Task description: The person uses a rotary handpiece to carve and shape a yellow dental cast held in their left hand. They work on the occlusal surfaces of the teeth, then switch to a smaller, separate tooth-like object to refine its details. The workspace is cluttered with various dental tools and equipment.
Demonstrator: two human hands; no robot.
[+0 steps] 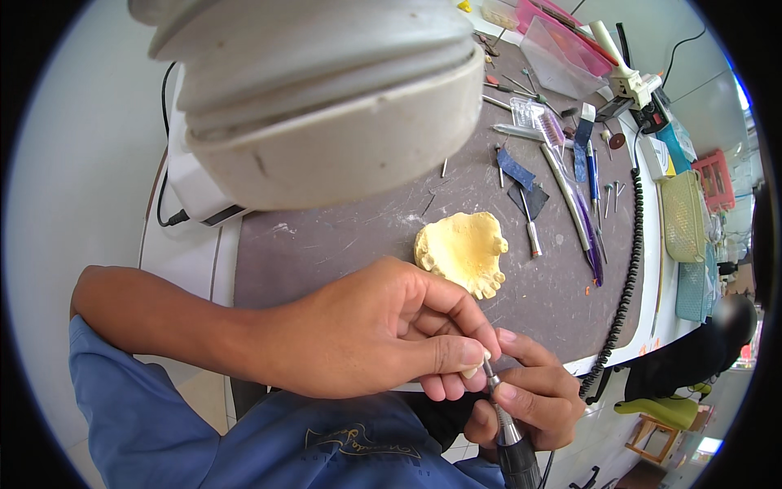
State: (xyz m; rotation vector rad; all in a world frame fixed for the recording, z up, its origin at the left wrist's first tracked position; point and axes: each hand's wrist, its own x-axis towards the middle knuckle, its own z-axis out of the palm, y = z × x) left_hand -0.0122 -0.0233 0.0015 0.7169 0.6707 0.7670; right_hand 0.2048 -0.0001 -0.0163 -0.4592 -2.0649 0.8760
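A white piece (486,356) is pinched between thumb and forefinger of the left hand (391,334), apparently so that it is steadied. By the right hand (542,395), a handpiece (509,432) is gripped like a pen, presumably for fine control; whether the piece is touched by its tip cannot be told. The cast (462,248) is set on the table (326,236) just beyond the hands, likely for easy reach.
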